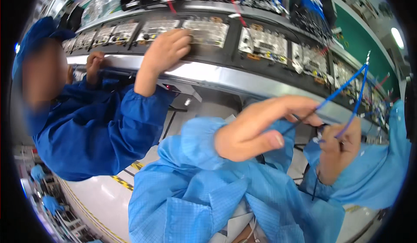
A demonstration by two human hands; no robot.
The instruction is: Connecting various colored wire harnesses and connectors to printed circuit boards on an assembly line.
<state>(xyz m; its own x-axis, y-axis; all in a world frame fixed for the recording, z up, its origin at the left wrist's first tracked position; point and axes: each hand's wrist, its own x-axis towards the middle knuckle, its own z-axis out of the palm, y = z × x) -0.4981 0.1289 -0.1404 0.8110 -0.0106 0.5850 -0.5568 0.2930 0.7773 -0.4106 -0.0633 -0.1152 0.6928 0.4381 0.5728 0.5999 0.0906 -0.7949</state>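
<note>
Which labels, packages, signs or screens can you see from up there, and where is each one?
No packages, signs or screens show.
Small white label: a rectangular tag on the black strip above the conveyor line, near a red wire; print too small to tell.
Yellow and black hazard tape: a striped floor marking at lower left, below the co-worker's dark blue sleeve.
</note>
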